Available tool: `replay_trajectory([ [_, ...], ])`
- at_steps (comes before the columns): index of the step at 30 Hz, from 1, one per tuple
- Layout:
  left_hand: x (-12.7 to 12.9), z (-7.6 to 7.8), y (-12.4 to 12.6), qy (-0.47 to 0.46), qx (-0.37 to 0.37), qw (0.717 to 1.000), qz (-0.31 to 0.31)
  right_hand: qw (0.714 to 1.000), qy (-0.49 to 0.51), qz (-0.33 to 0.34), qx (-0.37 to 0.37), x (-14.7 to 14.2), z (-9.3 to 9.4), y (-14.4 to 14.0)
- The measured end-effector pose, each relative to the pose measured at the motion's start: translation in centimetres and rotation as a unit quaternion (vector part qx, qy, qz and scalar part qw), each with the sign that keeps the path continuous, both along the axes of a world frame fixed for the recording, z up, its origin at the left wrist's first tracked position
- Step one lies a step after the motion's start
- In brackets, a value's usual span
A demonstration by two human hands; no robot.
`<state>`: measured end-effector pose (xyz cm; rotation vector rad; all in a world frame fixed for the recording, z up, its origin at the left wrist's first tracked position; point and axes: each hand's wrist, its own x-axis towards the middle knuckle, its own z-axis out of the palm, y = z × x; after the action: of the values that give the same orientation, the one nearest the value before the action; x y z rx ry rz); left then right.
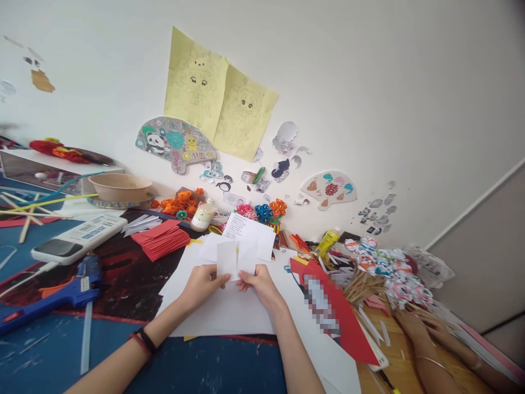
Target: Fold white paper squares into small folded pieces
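My left hand [206,284] pinches a small white paper slip [226,259] between thumb and fingers. In my right hand [259,282], also pinched closed, is a second white paper piece [247,256]. The two pieces stand side by side with a narrow gap at the top; whether they join lower down I cannot tell. Both hands are above large white sheets [221,317] lying on the table. Just behind the held paper is a white page with printed text [250,230].
A blue glue gun [82,284] with a glue stick, a white power strip [80,238] and stacked red paper [161,239] lie left. A bottle [203,214] and pipe-cleaner flowers [262,212] stand behind. Right are red card [348,323], wooden sticks [367,287] and another person's hands [422,328].
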<state>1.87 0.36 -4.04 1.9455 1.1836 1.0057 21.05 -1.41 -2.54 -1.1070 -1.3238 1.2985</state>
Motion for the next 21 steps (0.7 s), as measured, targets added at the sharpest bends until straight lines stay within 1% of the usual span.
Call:
replay_trajectory([
  [4,0.0,0.0,-0.1,0.001,0.004,1.000,0.012,1.000,0.000,-0.021,-0.011,-0.1,-0.3,0.2],
  [9,0.2,0.2,-0.2,-0.016,-0.003,1.000,0.017,0.999,0.021,-0.044,-0.003,-0.4,-0.7,0.4],
  [12,0.0,0.4,-0.2,-0.027,-0.009,0.999,0.016,0.998,0.026,-0.053,-0.003,-0.2,-0.8,0.5],
  [14,-0.3,0.5,-0.1,-0.033,-0.013,0.999,0.024,0.996,0.033,-0.079,0.001,0.4,-0.7,0.7],
  [16,-0.7,0.6,0.1,-0.037,-0.018,0.998,0.046,0.992,0.047,-0.115,0.006,1.2,-0.6,0.9],
  [18,-1.0,0.7,0.3,-0.039,-0.022,0.997,0.069,0.989,0.062,-0.136,0.004,1.8,-0.4,1.0],
  [19,-1.1,0.8,0.3,-0.042,-0.022,0.996,0.074,0.988,0.069,-0.135,0.003,2.0,-0.3,1.0],
  [21,-1.0,0.9,0.3,-0.051,-0.022,0.997,0.060,0.991,0.074,-0.109,-0.001,1.9,0.0,0.8],
])
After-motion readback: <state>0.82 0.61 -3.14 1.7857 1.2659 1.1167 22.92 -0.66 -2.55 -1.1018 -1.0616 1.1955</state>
